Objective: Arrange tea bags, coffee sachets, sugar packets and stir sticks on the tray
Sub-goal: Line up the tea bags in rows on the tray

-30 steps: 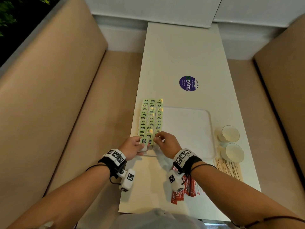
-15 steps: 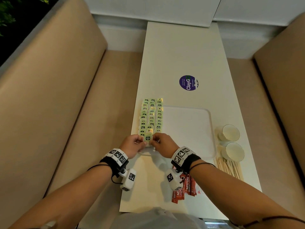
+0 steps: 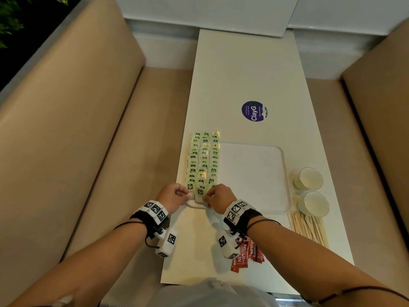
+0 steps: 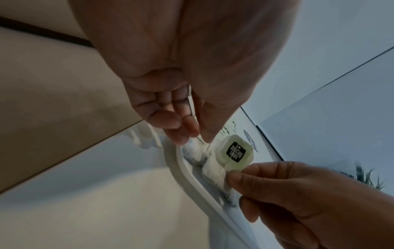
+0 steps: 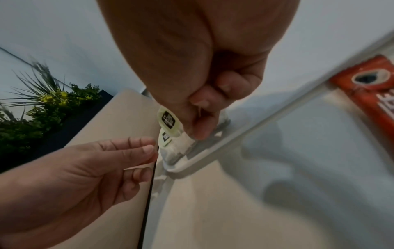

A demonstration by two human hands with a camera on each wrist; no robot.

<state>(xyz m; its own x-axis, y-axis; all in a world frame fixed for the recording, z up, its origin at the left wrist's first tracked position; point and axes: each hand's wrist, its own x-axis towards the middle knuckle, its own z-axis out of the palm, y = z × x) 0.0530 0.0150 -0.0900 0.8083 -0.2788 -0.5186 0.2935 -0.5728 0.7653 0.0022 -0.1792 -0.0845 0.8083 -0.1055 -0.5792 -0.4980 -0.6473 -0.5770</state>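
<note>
We have just brought the tea bag (image 3: 200,192) to the rows' near end on the tray (image 3: 285,173) — right hand (image 3: 218,197) pinches its tag, left hand (image 3: 173,196) curls beside it, grip unclear — tea nearly done.

A long white counter (image 3: 232,74) runs from 6 toward 12 o'clock between two beige padded benches, one at 9 o'clock (image 3: 66,129) and one at 3 o'clock (image 3: 380,107). A round purple sticker reading ClayG (image 3: 254,111) sits on it toward 12 o'clock. Two white paper cups (image 3: 308,178) (image 3: 314,203) stand close together near its 3 o'clock edge. Green foliage (image 3: 8,18) shows at 10 o'clock.
</note>
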